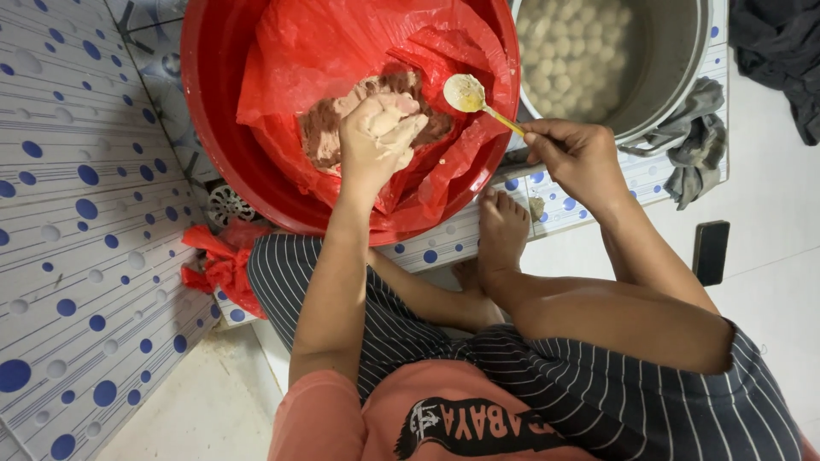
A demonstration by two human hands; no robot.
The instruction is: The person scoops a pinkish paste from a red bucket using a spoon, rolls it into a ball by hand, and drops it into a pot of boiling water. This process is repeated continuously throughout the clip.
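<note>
The person sits on the floor with bare feet drawn up against a raised tiled ledge point(444, 243), white with blue dots. On it stands a big red basin point(213, 128) lined with a red plastic bag point(342, 51), and in the bag lies a mound of pinkish-brown paste point(329, 128).

The left hand point(380, 132) is down in the basin, smeared with paste, its fingers point(406, 128) curled narrowly around a lump of the stuff, right on top of the mound. The right hand point(576, 154) is off to the side, over the basin's rim, pinching the end of a yellow-handled spoon point(478, 101) between thumb and fingers.

The spoon's long axis slants from the right hand up and inward, so its coated bowl sits just beside the left hand's fingertips, close but apart. The left hand is plainly the nearer one to the paste.

Beyond the right hand stands a large metal pot point(675, 68) holding many pale round balls point(564, 51) in cloudy liquid. A grey cloth point(696, 145) lies beside it and a dark phone point(711, 252) on the floor.
</note>
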